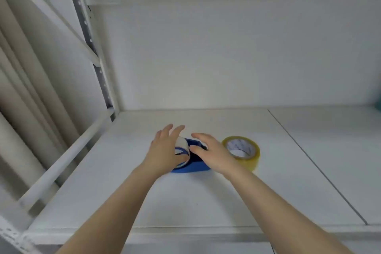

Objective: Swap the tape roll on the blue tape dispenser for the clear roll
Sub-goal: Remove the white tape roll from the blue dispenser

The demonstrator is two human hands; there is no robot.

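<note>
on a white shelf (pixel 206 202) the blue tape dispenser (pixel 193 166) sits between the person's two hands, with a whitish roll (pixel 182 150) still mounted in it. the left hand (pixel 165 150) cups that roll from the left, thumb low against its face and fingers spread over the top; whether it is truly clamped or only resting cannot be told. the right hand (pixel 212 151) lies on the dispenser's right side with its fingers apart, the thumb near the dark middle of the body, seemingly steadying it rather than gripping. the clear roll (pixel 241 150), yellowish with a printed white core, lies flat just beside the right hand, touching or nearly touching the wrist.

the step in hand looks like freeing the old roll. it would go best if the right hand pins the dispenser down firmly while the left draws the roll straight off its hub, not at a slant, so the core does not bind. any loose tape end caught at the cutter should be peeled away first. the serrated edge is hidden here, so fingers should stay clear of that end.
</note>
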